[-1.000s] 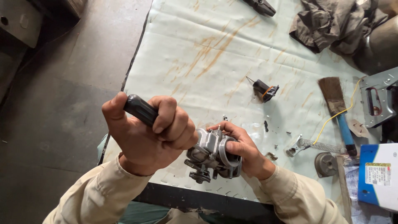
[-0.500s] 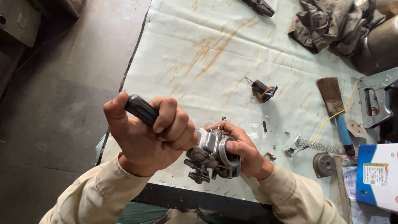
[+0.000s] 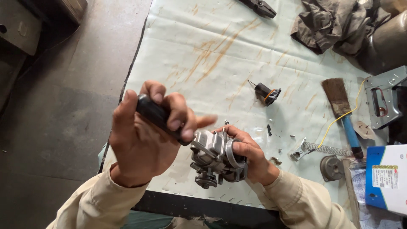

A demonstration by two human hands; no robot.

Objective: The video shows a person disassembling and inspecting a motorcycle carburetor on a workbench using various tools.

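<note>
My left hand [image 3: 144, 135] is closed around the black handle of a screwdriver [image 3: 157, 117], whose tip points down into a grey metal carburetor [image 3: 214, 157]. My right hand [image 3: 248, 152] grips the carburetor from its right side and holds it just above the near edge of the table. The index finger of the left hand sticks out, blurred. The screwdriver's shaft is hidden behind the fingers and the carburetor body.
The pale green, rust-stained table sheet [image 3: 212, 55] carries a small black part [image 3: 266, 93], a paintbrush with a blue handle [image 3: 341, 110], a spring [image 3: 324, 148], a round metal cap [image 3: 331, 167], a metal bracket [image 3: 383, 99], a blue and white box [image 3: 386, 178], rags [image 3: 335, 23]. Concrete floor [image 3: 55, 118] lies left.
My left hand has shifted its grip on the screwdriver handle and turned; its index finger now sticks out. The carburetor and my right hand stay in place.
</note>
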